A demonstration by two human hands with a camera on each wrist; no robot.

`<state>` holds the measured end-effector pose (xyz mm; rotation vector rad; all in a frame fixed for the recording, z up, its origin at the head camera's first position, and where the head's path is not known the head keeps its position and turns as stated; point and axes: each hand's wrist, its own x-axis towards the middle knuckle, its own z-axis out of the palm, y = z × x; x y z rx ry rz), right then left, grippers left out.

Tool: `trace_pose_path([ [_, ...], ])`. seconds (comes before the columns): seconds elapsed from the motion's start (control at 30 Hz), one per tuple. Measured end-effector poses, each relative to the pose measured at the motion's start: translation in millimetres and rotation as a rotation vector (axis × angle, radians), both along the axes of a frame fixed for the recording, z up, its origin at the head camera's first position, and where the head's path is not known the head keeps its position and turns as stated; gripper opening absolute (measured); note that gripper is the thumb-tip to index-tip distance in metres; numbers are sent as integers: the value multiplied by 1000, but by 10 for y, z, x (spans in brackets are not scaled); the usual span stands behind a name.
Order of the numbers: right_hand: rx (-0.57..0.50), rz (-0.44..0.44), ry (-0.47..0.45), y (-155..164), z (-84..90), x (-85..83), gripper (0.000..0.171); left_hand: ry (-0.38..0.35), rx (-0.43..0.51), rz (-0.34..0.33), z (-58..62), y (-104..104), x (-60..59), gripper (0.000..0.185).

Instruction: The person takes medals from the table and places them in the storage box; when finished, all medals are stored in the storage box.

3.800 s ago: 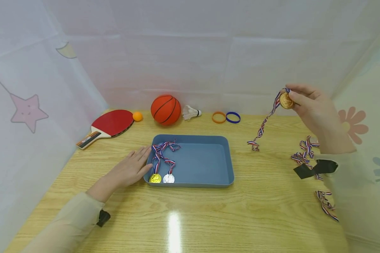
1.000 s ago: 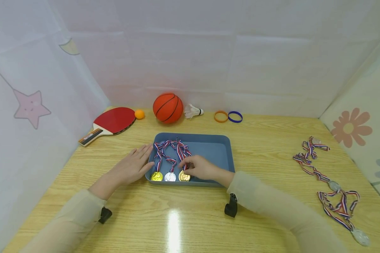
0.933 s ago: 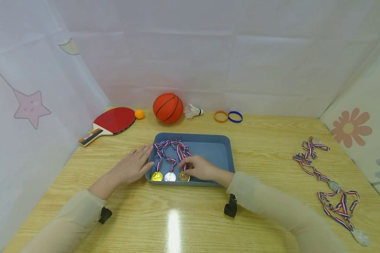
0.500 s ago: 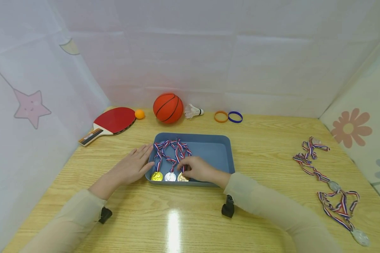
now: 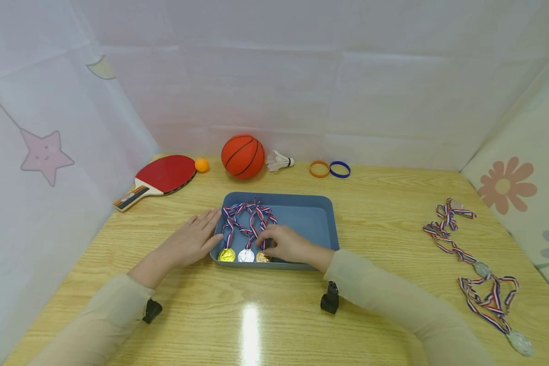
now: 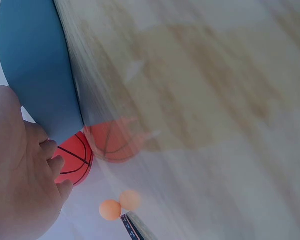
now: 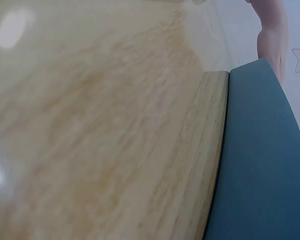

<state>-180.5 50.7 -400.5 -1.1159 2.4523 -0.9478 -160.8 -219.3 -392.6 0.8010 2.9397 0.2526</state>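
The person's left hand (image 5: pixel 194 239) lies open, fingers straight, against the left side of a blue tray (image 5: pixel 308 223) on the wooden table (image 5: pixel 187 320). Over the tray's near edge reaches the right hand (image 5: pixel 285 243), fingers bent and thumb drawn in, gripping a copper-gold medal (image 5: pixel 263 257) near its top, where the striped ribbon meets it; the hand covers part of the disc. That medal rests inside the tray, in a row along the near wall with a silver medal (image 5: pixel 245 255) just beside it and a yellow-gold medal (image 5: pixel 226 255) in the left corner, their ribbons tangled toward the far wall. Off to the right I see more medals (image 5: pixel 520 342), ribbons loose on the wood. Along the back, from the left, sit a red paddle (image 5: pixel 166 174), an orange ball (image 5: pixel 202 165), a small basketball (image 5: pixel 243 156), a shuttlecock (image 5: pixel 279 160), an orange wristband (image 5: pixel 319 176) and a blue wristband (image 5: pixel 340 176).
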Motion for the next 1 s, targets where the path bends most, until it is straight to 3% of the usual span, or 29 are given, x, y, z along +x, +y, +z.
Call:
trace_pose_path([
  [0.23, -64, -19, -21, 121, 157, -17, 22, -10, -2, 9, 4, 2, -5, 65],
  [0.6, -288, -130, -9, 745, 683, 31, 23, -19, -8, 16, -5, 2, -15, 66],
  [0.77, -319, -271, -26, 1211, 843, 90, 22, -31, -7, 18, 18, 13, -7, 66],
  [1.0, -306, -472, -6, 1959, 930, 213, 29, -23, 0, 15, 32, 17, 9, 66],
])
